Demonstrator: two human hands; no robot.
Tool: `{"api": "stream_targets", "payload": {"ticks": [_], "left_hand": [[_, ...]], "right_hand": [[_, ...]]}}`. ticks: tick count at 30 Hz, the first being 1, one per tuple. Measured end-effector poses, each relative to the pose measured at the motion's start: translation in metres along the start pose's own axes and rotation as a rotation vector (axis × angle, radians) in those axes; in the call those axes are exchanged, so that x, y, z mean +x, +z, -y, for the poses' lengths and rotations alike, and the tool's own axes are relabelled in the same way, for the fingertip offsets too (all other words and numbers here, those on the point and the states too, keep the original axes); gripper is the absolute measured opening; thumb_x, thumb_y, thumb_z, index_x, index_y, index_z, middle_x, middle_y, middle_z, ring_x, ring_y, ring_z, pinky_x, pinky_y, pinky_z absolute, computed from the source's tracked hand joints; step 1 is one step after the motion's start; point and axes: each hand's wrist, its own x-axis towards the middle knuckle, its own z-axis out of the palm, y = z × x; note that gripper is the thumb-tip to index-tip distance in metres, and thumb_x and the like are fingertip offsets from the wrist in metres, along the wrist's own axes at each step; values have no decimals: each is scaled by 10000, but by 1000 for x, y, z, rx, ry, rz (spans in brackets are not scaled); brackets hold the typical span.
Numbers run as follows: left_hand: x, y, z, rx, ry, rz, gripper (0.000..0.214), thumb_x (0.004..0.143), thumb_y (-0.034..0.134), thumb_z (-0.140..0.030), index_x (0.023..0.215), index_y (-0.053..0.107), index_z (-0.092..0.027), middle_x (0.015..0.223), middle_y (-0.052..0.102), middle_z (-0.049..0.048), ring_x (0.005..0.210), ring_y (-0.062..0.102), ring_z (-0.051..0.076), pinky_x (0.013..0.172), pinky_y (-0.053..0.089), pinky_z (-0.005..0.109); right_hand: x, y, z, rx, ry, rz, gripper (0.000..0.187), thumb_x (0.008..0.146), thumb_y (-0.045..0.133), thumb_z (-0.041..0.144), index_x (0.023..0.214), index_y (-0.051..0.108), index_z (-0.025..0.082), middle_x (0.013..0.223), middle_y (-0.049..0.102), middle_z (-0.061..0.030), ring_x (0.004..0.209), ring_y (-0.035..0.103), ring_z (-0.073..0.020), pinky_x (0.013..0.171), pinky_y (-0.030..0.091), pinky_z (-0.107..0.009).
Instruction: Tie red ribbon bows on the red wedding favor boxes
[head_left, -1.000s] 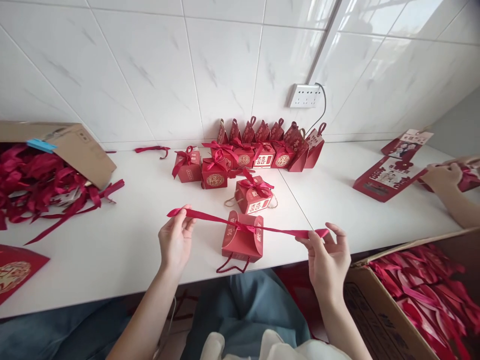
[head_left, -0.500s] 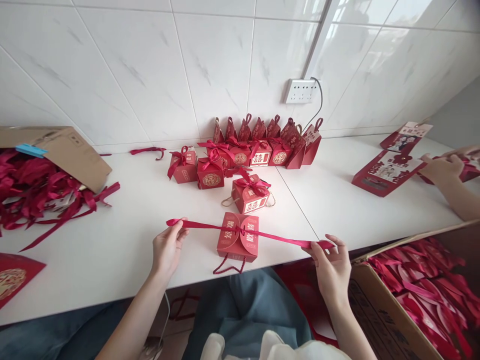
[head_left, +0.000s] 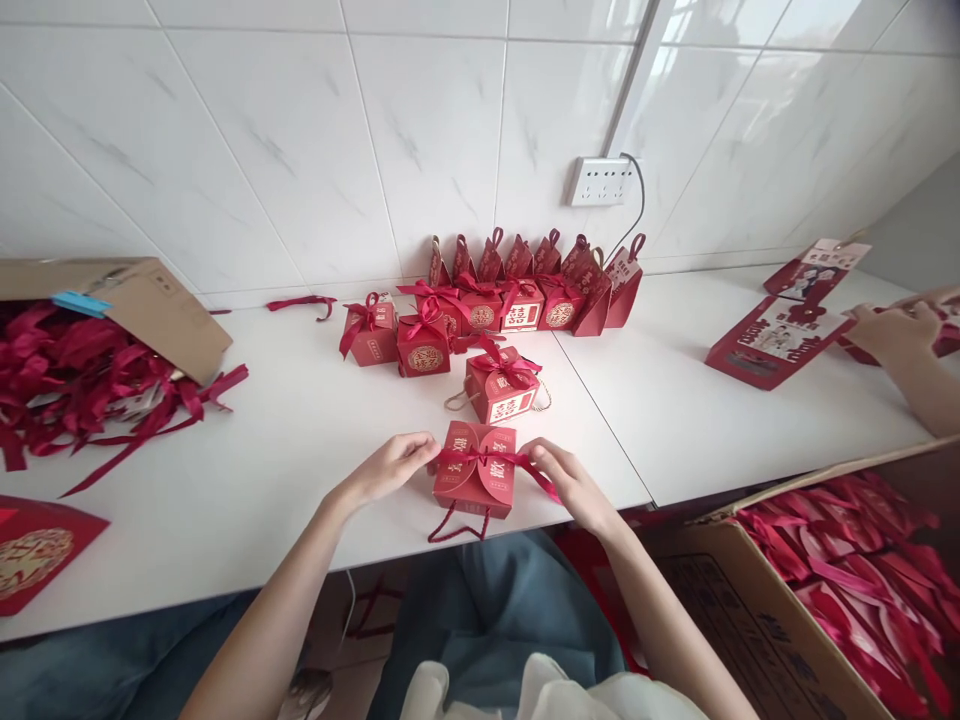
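A small red gift box (head_left: 474, 482) with gold characters sits near the front edge of the white table (head_left: 300, 450). A red ribbon (head_left: 487, 458) crosses its top. My left hand (head_left: 394, 465) pinches the ribbon at the box's left side. My right hand (head_left: 566, 480) pinches the ribbon at the right side, a loose end trailing under its fingers. Both hands touch the box. A dark red cord handle (head_left: 457, 525) hangs from the box over the table edge.
Several finished red boxes with bows (head_left: 495, 300) stand by the tiled wall. A cardboard box of ribbons (head_left: 90, 360) lies at left, and another carton (head_left: 825, 580) sits at lower right. A co-worker's hand (head_left: 892, 335) handles red cards (head_left: 780, 340) at right.
Both hands drew in from holding the ribbon stretched wide to pinching it close at the box's two sides. The ribbon now sits short across the top.
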Motion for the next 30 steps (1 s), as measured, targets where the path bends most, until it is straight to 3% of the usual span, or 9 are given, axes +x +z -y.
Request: {"api": "stream_targets", "payload": {"ticks": [3, 7, 12, 17, 21, 30], "left_hand": [[-2, 1, 3, -115, -30, 131, 470, 780, 525, -608, 578, 441, -192, 455, 500, -37, 443, 483, 117, 498, 364, 232], [-11, 1, 8, -207, -72, 237, 488, 757, 534, -648, 616, 465, -186, 385, 533, -18, 336, 451, 101, 440, 341, 222], [-12, -2, 12, -252, -40, 192, 424, 784, 587, -549, 612, 485, -176, 395, 588, 7, 341, 477, 94, 459, 354, 212], [-8, -3, 18, -299, -101, 244, 443, 768, 594, -572, 606, 440, -189, 354, 557, -13, 346, 537, 128, 464, 391, 223], [-4, -3, 25, -279, -140, 276, 484, 727, 609, -617, 611, 417, -188, 343, 547, -21, 364, 577, 153, 442, 406, 218], [-5, -3, 43, -359, -137, 251, 496, 715, 628, -612, 604, 413, -180, 315, 506, -41, 328, 545, 127, 390, 364, 181]], "right_hand": [[11, 8, 1, 200, 74, 169, 459, 865, 450, 581, 704, 583, 173, 703, 613, -18, 709, 567, -170, 728, 453, -310], [12, 9, -3, 318, 106, 180, 421, 801, 565, 566, 651, 540, 174, 637, 587, 6, 648, 549, -144, 697, 443, -283], [11, 4, -4, 319, 120, 169, 366, 797, 605, 503, 670, 548, 164, 664, 590, 7, 677, 547, -135, 711, 424, -273], [14, -3, -6, 209, 115, 152, 367, 770, 631, 496, 639, 548, 163, 573, 461, 43, 543, 389, -93, 537, 305, -231], [16, -10, -6, 148, 136, 149, 402, 729, 647, 534, 619, 536, 163, 549, 371, 56, 519, 298, -84, 512, 241, -240], [16, -16, -10, 122, 182, 149, 400, 736, 642, 515, 590, 521, 163, 556, 377, 45, 538, 294, -90, 524, 226, -252]]}}
